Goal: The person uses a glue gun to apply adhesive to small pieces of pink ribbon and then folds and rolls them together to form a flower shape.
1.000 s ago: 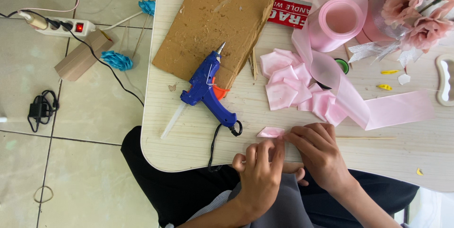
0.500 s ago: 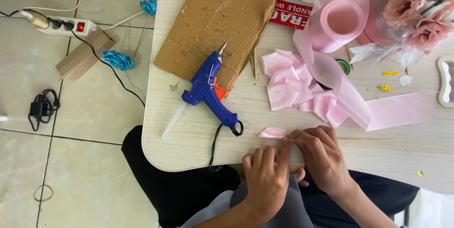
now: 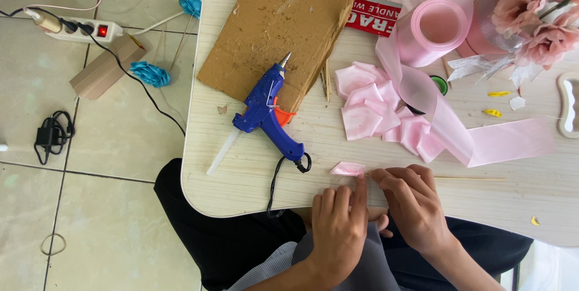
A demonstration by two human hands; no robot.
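A small folded pink ribbon piece (image 3: 348,168) lies at the near edge of the pale wooden table (image 3: 241,170). My left hand (image 3: 338,224) pinches it with the index fingertip on its right end. My right hand (image 3: 410,203) meets it there, fingers curled on the same ribbon piece and on a thin wooden stick (image 3: 470,178) that runs to the right. A blue glue gun (image 3: 268,113) with an orange trigger lies just left of my hands, its cord hanging over the table edge.
A pile of cut pink ribbon squares (image 3: 377,110) and a pink ribbon roll (image 3: 433,25) with a trailing strip lie behind my hands. A cardboard sheet (image 3: 271,31) sits at the back, pink fabric flowers (image 3: 537,19) at the far right. A power strip (image 3: 84,28) lies on the floor.
Both hands have shifted slightly right along the table edge with the ribbon piece. Nothing else on the table moved.
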